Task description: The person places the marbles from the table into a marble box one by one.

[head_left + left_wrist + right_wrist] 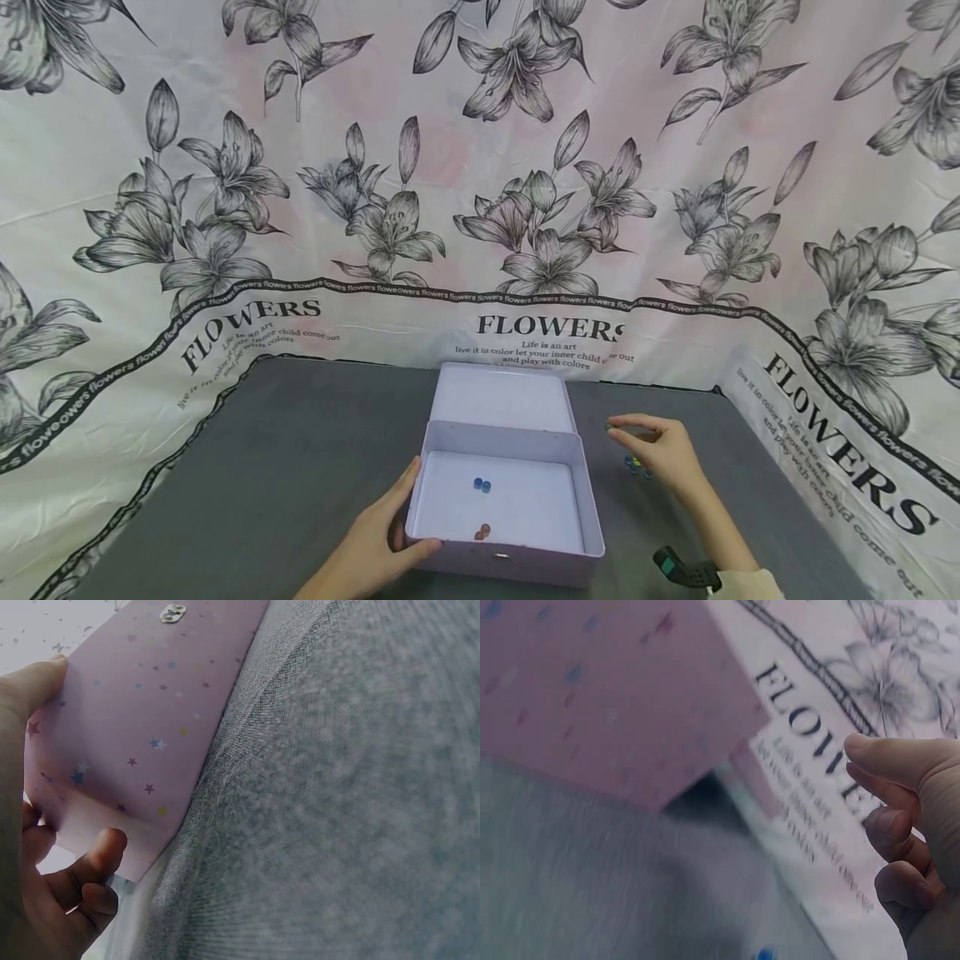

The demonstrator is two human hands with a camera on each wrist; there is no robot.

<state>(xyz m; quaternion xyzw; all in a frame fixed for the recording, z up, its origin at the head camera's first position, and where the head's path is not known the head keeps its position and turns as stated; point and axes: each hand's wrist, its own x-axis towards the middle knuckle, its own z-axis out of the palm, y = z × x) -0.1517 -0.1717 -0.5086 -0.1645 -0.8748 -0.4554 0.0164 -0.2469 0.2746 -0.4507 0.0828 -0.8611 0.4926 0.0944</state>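
Facing upward, the open box [525, 567] lies crosswise.

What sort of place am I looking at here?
Probably an indoor tabletop corner made up with a backdrop, though the room beyond is hidden. A flower-printed cloth rises behind and beside a grey tabletop, where an open box stands.

Lilac star-printed box [517, 565], upright on bench [322, 450], lid [502, 402] open, 2 blue beads [487, 487] and 2 reddish beads [485, 529] inside.
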